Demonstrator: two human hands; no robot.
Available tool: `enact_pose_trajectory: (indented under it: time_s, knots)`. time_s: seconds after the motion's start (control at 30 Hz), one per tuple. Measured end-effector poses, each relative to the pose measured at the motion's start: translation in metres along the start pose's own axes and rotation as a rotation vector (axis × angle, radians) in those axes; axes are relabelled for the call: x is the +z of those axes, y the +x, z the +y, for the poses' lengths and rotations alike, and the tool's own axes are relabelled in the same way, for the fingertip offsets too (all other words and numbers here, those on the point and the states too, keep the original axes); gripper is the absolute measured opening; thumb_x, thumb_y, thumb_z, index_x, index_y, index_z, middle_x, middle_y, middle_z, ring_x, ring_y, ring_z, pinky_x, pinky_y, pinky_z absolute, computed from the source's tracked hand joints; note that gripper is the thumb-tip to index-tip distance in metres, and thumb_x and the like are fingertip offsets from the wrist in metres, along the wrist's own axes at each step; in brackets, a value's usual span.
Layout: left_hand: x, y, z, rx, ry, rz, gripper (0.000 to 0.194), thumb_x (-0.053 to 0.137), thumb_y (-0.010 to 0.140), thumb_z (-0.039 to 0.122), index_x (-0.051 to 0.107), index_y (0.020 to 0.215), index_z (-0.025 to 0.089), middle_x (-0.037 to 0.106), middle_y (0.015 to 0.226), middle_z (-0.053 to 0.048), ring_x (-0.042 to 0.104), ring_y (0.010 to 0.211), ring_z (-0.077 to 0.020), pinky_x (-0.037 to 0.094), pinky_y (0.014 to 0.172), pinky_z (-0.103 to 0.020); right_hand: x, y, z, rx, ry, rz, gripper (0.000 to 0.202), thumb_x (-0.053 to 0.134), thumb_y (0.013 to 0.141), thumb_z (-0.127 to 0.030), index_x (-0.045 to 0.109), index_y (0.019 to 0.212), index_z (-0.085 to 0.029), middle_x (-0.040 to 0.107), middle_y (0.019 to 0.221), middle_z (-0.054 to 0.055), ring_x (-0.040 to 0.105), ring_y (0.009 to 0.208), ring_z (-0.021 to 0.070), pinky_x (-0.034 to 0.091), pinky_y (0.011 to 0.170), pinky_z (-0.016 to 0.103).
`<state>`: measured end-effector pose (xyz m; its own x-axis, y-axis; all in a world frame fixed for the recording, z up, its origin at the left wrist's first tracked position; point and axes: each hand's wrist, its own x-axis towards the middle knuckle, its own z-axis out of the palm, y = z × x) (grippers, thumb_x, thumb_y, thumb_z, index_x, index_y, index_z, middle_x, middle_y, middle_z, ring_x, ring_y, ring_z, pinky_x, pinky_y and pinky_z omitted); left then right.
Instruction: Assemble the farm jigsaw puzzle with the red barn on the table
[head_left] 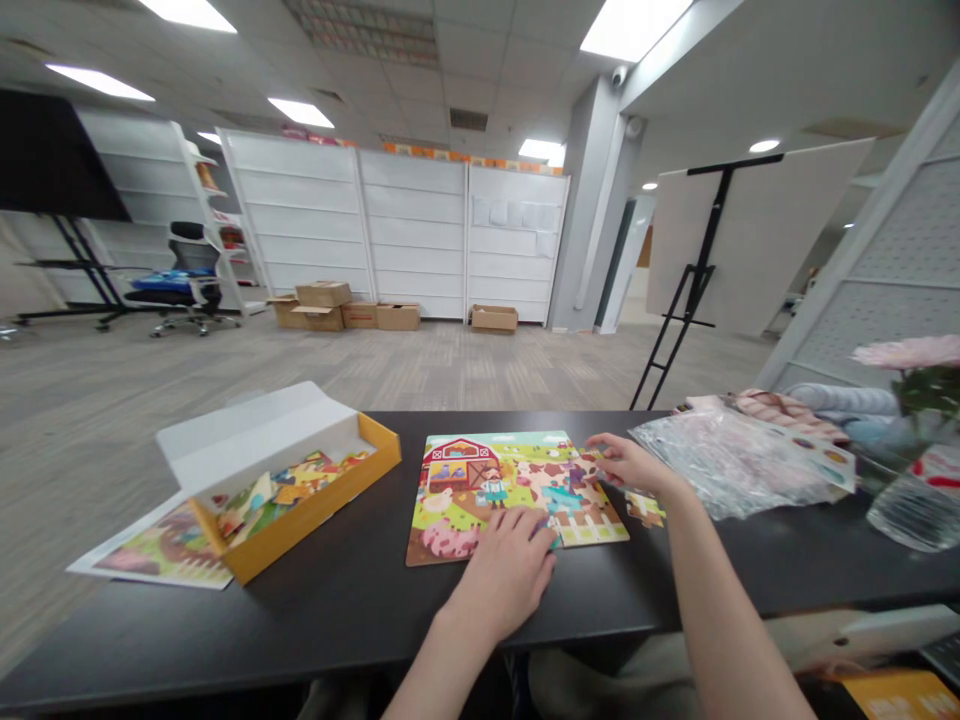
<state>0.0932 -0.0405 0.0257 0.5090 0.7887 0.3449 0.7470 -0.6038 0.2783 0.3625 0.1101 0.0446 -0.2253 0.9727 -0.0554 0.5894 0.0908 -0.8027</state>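
Black table: its bare top (337, 620) spread across the lower part of the frame.
Left hand: this hand (517, 560) lay at lower centre, palm down, fingers loosely bent over the puzzle's lower edge; whether a piece was under the fingertips could not be told.
Right hand: this hand (634, 465), right of centre, reached the puzzle's right edge with fingers half curled and slightly parted; whether it pinched a piece could not be told.
Farm jigsaw puzzle: the puzzle (517, 480) lay flat at centre, showing a red barn, a pink pig and a brown-patched cow.
Loose puzzle pieces: these (645, 508) lay just right of the puzzle, below the right hand.
Yellow box: at left, the box (322, 515) stood with its white lid raised and more pieces (292, 490) inside.
Picture sheet: the farm-scene sheet (161, 550) lay at lower left, partly beneath the box.
Clear plastic bag: it (735, 460) lay crumpled at right.
Cardboard cartons: several (345, 310) stood on the floor, left of upper centre.
White shelving: the units (412, 240) lined the background.
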Motion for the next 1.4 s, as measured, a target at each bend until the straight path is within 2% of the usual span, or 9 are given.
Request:
enact_pose_trajectory:
  time_s: [0.1,0.23,0.33,0.57,0.77,1.07,1.4]
  knots:
    - [-0.002,-0.002,0.002,-0.009,0.007,0.004,0.024,0.053,0.097,0.027,0.058,0.120,0.026,0.058,0.137,-0.003,0.052,0.122,-0.0245,0.043,0.104,-0.045,0.012,0.002,0.007,0.002,0.013,-0.022,0.033,0.071,0.076,-0.039,0.060,0.100,-0.020,0.064,0.061,-0.002,0.059,0.052,0.0131,0.042,0.047,0.021]
    - [-0.002,0.000,0.004,0.004,0.009,-0.001,0.033,0.052,0.098,0.028,0.053,0.131,0.029,0.054,0.144,-0.002,0.049,0.126,-0.0256,0.043,0.105,-0.046,0.011,0.009,0.017,-0.044,0.068,0.037,0.034,0.073,0.073,-0.039,0.059,0.098,-0.019,0.066,0.063,-0.002,0.063,0.057,0.0155,0.047,0.055,0.025]
    - [0.000,0.003,0.004,0.018,0.000,-0.003,0.037,0.050,0.098,0.029,0.050,0.136,0.030,0.050,0.151,-0.001,0.046,0.131,-0.0274,0.041,0.106,-0.048,0.010,0.014,0.023,-0.076,0.031,0.023,0.036,0.072,0.073,-0.041,0.062,0.098,-0.018,0.069,0.064,0.000,0.063,0.058,0.0161,0.046,0.055,0.025]
    - [0.004,0.006,0.003,0.026,-0.042,-0.030,0.030,0.047,0.100,0.030,0.056,0.128,0.029,0.061,0.140,0.002,0.045,0.133,-0.0264,0.037,0.110,-0.049,0.015,0.023,0.036,-0.155,-0.096,0.100,0.031,0.068,0.078,-0.041,0.069,0.100,-0.019,0.075,0.081,0.005,0.069,0.076,0.0208,0.053,0.069,0.029]
    - [0.004,0.007,0.004,0.023,-0.052,-0.030,0.031,0.047,0.099,0.030,0.057,0.129,0.028,0.062,0.139,0.000,0.047,0.130,-0.0268,0.038,0.109,-0.049,0.020,0.024,0.035,-0.129,-0.259,0.110,0.025,0.064,0.081,-0.034,0.073,0.099,-0.019,0.076,0.089,0.007,0.069,0.077,0.0201,0.052,0.071,0.030]
    - [0.003,0.006,0.003,0.029,-0.034,-0.029,0.028,0.048,0.100,0.032,0.059,0.125,0.027,0.063,0.136,-0.001,0.048,0.129,-0.0252,0.039,0.109,-0.047,0.024,0.017,0.032,-0.153,-0.302,0.094,0.032,0.070,0.078,-0.040,0.075,0.102,-0.020,0.075,0.099,0.007,0.065,0.075,0.0186,0.051,0.070,0.029]
    - [0.005,0.004,0.001,0.023,-0.041,-0.026,0.028,0.048,0.100,0.032,0.059,0.125,0.027,0.063,0.135,-0.003,0.049,0.129,-0.0260,0.038,0.109,-0.048,0.023,0.015,0.032,-0.153,-0.275,0.061,0.033,0.068,0.077,-0.036,0.077,0.105,-0.020,0.075,0.108,0.008,0.066,0.083,0.0210,0.053,0.078,0.031]
